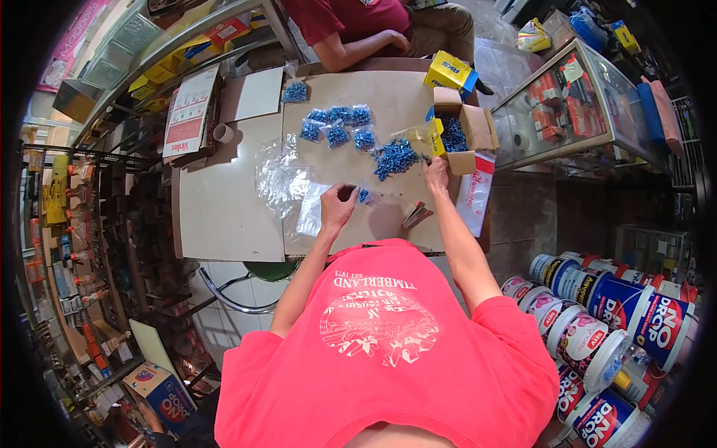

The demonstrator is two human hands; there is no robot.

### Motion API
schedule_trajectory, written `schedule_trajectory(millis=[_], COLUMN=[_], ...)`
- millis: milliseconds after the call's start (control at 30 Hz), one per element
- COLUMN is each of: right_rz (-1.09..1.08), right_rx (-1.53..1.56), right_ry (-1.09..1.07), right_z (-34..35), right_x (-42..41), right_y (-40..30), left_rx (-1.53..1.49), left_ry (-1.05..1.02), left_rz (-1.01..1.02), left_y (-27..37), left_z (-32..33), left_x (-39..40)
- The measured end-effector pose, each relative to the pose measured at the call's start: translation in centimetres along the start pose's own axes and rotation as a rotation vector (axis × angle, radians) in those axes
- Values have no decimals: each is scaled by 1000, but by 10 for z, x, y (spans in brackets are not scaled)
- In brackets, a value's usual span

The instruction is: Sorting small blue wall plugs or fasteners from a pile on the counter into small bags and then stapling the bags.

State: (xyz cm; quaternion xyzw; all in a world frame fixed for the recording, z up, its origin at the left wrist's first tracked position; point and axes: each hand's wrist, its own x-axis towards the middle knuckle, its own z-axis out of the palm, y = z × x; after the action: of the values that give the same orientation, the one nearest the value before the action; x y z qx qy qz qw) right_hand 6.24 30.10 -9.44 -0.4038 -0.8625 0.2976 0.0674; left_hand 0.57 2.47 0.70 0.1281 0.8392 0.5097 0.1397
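Observation:
My left hand (336,207) pinches the edge of a small clear plastic bag (364,196) that has a few small blue hardware pieces in its bottom. Beside the open cardboard box, my right hand (436,175) reaches its fingertips to the right edge of a loose pile of blue pieces (394,158). Whether those fingers grip a piece is too small to tell. Several filled clear bags (338,135) lie in two rows beyond the pile. The open cardboard box (454,134) holds more blue pieces. What looks like a stapler (417,215) rests between my forearms.
Empty clear bags (280,176) and a white plastic sheet (312,210) lie left of my left hand. A larger filled bag (295,91) stands at the back. Across the table (229,207) sits a person (358,33). Paint pails (588,341) are stacked at right, near a glass cabinet (571,106).

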Motion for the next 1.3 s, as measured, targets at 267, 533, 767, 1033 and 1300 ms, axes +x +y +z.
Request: schedule_trajectory(millis=[267, 533, 767, 1033, 1300], right_rz=[25, 85, 53, -310, -267], right_rx=[38, 93, 351, 697, 477], right_ry=[76, 81, 23, -315, -369], right_z=[1, 7, -17, -45, -54], right_x=[-3, 6, -22, -102, -102], right_y=[-11, 3, -34, -116, -101], left_rx=[4, -13, 6, -1, 18], left_ry=[-7, 0, -7, -28, -5], left_rz=[-1, 3, 1, 9, 8], left_y=[-2, 2, 2, 3, 1], left_z=[-1, -1, 1, 0, -2], left_x=[-1, 0, 1, 1, 0])
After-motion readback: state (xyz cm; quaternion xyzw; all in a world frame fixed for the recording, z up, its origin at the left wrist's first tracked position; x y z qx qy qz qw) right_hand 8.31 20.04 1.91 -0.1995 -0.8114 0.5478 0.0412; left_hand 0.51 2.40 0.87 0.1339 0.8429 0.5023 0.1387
